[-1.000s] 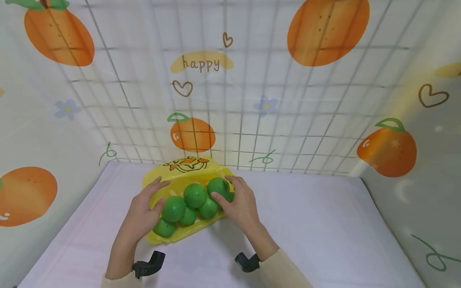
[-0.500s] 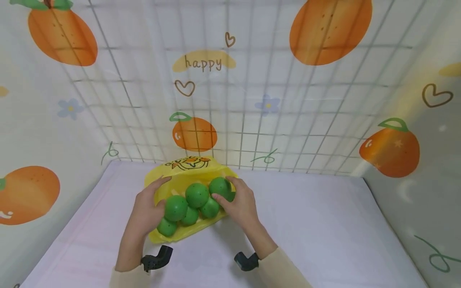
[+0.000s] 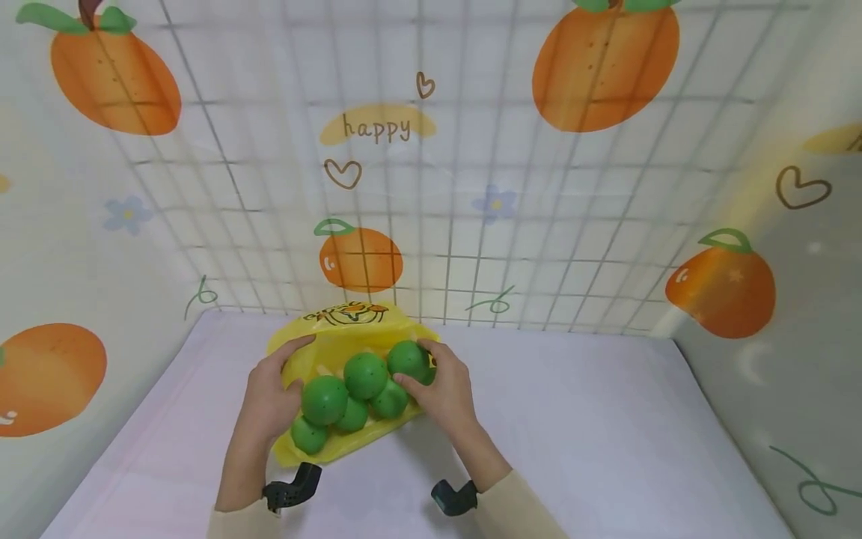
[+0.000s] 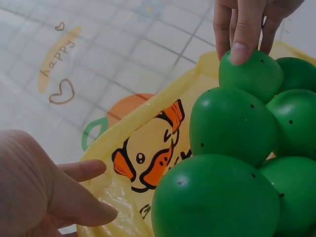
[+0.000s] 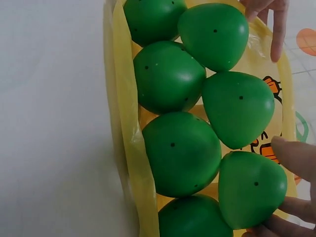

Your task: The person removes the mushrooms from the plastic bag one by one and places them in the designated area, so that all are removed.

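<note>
A yellow plastic bag (image 3: pixel 350 340) with a duck print lies spread on the table, its near side folded up in a low edge. Several smooth green balls (image 3: pixel 325 400) with small dark dots are bunched in it, somewhat pear-shaped in the wrist views. At the bag's left side is my left hand (image 3: pixel 268 394), thumb and forefinger spread apart along the edge, beside the leftmost balls. My right hand (image 3: pixel 444 385) curls round the far-right green ball (image 4: pixel 251 76), thumb on its near side and fingers behind. That ball still sits against its neighbours.
A white cloth covers the table (image 3: pixel 572 427), stretching right of the bag. Behind stands a wire grid (image 3: pixel 539 247) under a printed curtain (image 3: pixel 283 97) with oranges, hearts and flowers. Curtain sides close in the left and right. Dark wrist cameras (image 3: pixel 293 486) jut inward from both forearms.
My left hand has shifted a little right, closer against the bag's left side. The right hand stays at the far-right ball. The bag and balls have hardly moved.
</note>
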Tool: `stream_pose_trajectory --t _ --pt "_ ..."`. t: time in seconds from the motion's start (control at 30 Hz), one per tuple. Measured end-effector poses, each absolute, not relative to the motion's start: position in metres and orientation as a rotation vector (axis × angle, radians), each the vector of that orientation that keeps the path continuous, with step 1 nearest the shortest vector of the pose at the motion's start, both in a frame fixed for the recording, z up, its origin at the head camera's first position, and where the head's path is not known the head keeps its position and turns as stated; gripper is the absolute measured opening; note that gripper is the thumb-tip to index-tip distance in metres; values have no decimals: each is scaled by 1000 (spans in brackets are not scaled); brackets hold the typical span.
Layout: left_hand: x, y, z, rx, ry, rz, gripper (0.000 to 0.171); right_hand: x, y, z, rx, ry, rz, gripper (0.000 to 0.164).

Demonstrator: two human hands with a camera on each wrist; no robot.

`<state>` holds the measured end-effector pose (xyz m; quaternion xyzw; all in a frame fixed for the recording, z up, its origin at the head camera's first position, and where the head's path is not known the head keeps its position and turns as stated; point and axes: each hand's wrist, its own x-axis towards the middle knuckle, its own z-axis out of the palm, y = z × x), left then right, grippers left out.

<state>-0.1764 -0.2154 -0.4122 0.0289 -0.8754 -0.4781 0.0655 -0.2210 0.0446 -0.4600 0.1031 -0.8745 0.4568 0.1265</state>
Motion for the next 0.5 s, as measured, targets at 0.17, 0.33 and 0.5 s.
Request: stream_pose_trajectory --t 0.17,0.33,0.5 --pt "-176 -212 -408 99 -2602 -1452 68 -224 43 -460 268 -2559 1328 66" --pt "-177 -206 -404 110 -2587 -1466 69 -229 42 -460 217 -2581 1330 66" --pt "-179 -204 -404 130 -2597 -1447 69 -233 42 -460 198 -2591 1341 66"
